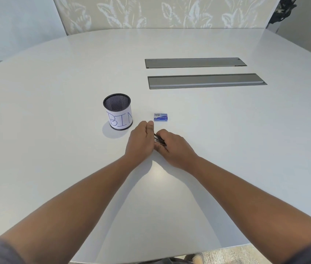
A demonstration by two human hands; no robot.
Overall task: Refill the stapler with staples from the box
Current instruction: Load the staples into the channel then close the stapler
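A small dark stapler [159,139] lies between my two hands on the white table [227,149]; only a thin strip of it shows. My left hand [140,140] is pressed against its left side, with the fingers hidden behind the hand. My right hand [173,147] grips it from the right, fingers curled over it. The blue staple box [160,117] sits on the table just beyond my hands, apart from them, with its left end slid partly open.
A black mesh cup [117,111] with a paper label reading "BIN" stands left of the box. Two grey cable flaps [206,80] are set flush in the table farther back right. The table's front edge is close to my body.
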